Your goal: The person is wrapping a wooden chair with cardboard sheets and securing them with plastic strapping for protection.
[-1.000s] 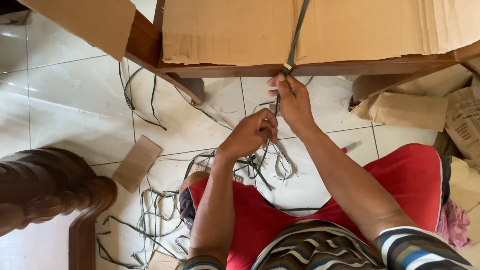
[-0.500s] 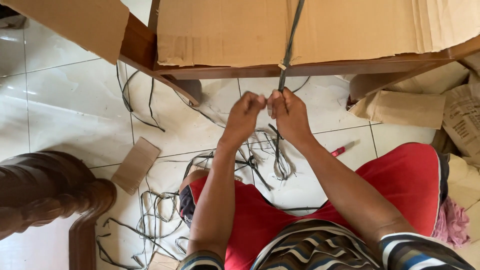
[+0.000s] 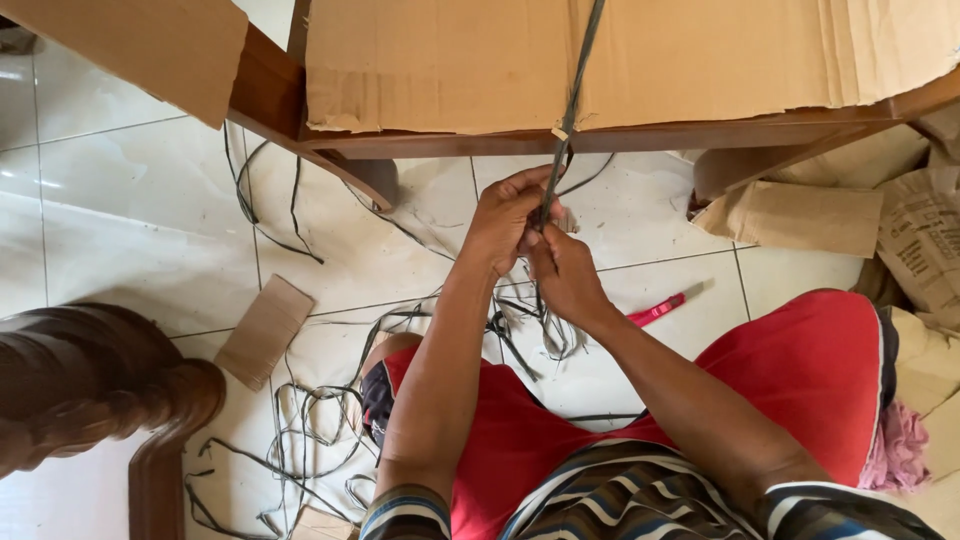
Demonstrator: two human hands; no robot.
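Cardboard-wrapped wooden furniture [image 3: 620, 60] fills top of view, above white tile floor [image 3: 120, 220]. Red shorts [image 3: 810, 370] on seated person's lap, lower right. Loose dark strap offcuts [image 3: 300, 430] lie tangled on floor. Cardboard scrap [image 3: 265, 330] left of them. Left hand [image 3: 505, 215] closed around dark strap [image 3: 575, 85] running over cardboard edge; right hand [image 3: 565, 272] just below, gripping same strap. Small red tool [image 3: 657, 310] on tile beside right wrist.
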